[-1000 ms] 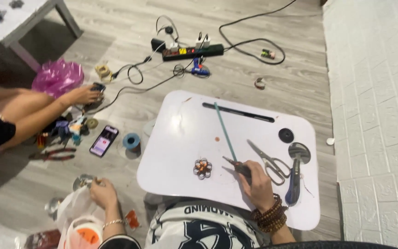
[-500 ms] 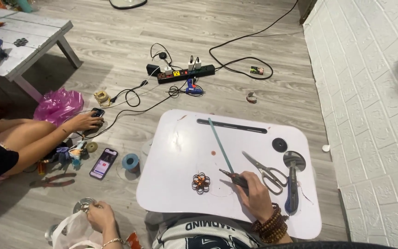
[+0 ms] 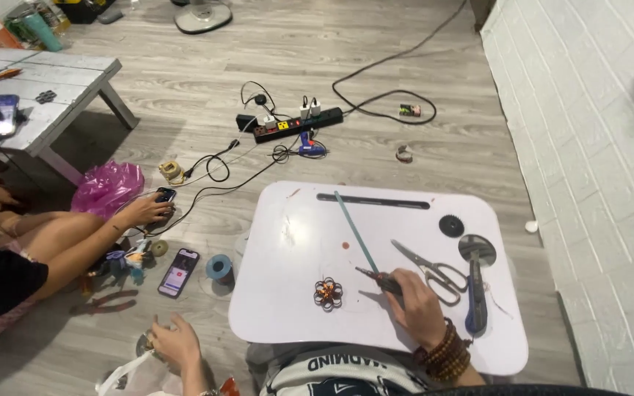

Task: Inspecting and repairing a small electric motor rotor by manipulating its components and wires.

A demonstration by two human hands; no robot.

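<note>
My right hand (image 3: 418, 306) rests on the white lap table (image 3: 310, 308) and grips a small dark tool (image 3: 380, 279) whose tip meets the near end of a long teal strip (image 3: 354, 229). A small brown and orange flower-shaped piece (image 3: 327, 292) lies on the table just left of that hand. My left hand (image 3: 174, 339) is down on the floor at the lower left, fingers curled over a white plastic bag (image 3: 132, 378) and a small metal object; what it grips is hard to make out.
Scissors (image 3: 434, 271), a blue-handled knife (image 3: 475, 301) and a black disc (image 3: 450, 225) lie right of my hand. A phone (image 3: 178, 272), blue tape roll (image 3: 219, 268), pliers (image 3: 104, 303), power strip (image 3: 299, 123) and cables lie on the floor. Another person's arm (image 3: 75, 236) reaches in from the left.
The view has tilted up and shifted, showing more of the far floor and low table. My right hand stays on the tool at the strip; my left hand stays at the bag.
</note>
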